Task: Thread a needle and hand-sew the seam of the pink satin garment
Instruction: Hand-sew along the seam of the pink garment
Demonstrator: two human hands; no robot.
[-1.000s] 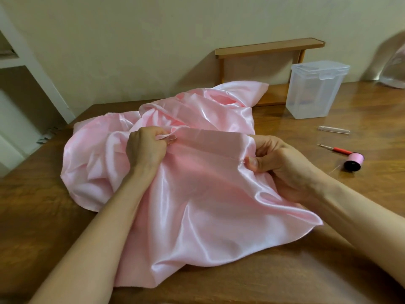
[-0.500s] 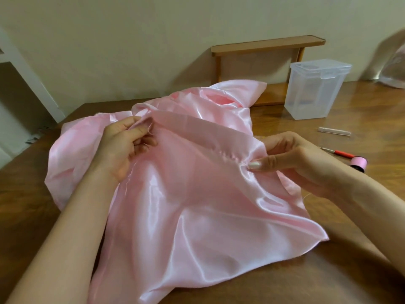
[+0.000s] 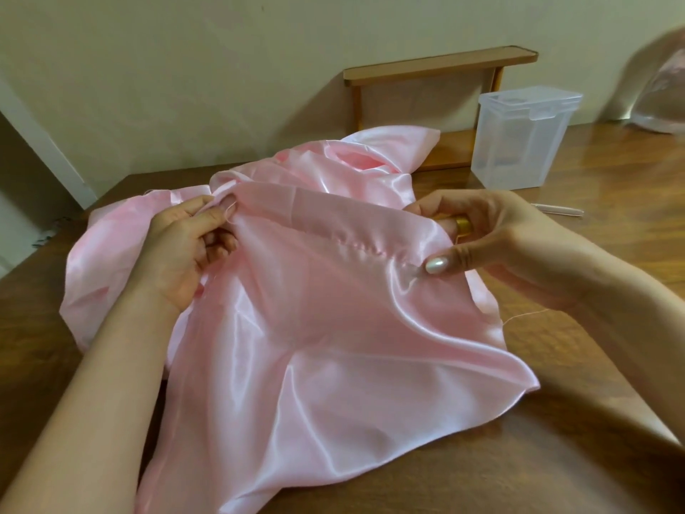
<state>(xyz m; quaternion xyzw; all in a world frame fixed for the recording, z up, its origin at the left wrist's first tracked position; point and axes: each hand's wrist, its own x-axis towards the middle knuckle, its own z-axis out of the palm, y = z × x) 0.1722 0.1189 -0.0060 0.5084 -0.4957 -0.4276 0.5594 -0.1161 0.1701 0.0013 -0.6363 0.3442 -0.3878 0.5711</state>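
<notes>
fingers (image 3: 213, 217) of the left hand (image 3: 181, 254) were curled, pinching the folded edge of the pink satin garment (image 3: 315, 358) at centre left of the frame. the right hand (image 3: 496, 235), at centre right, pinched the same edge between its thumb and curled fingers, the pale glossy thumbnail pressed on top. between the two grips the seam (image 3: 348, 241) was stretched as a straight band, its long axis running from upper left down to the right, with small puckered stitches bunched near the right thumb. the cloth was thin, shiny and heavily creased, spilling across the brown wooden table (image 3: 556, 465) in the middle of the frame. a gold band (image 3: 463, 225) showed on a right finger. a fine pale thread (image 3: 520, 315) trailed below the right wrist. a clear plastic box (image 3: 519, 150) with a snap lid stood at upper right, beside a small wooden shelf (image 3: 437, 66).
</notes>
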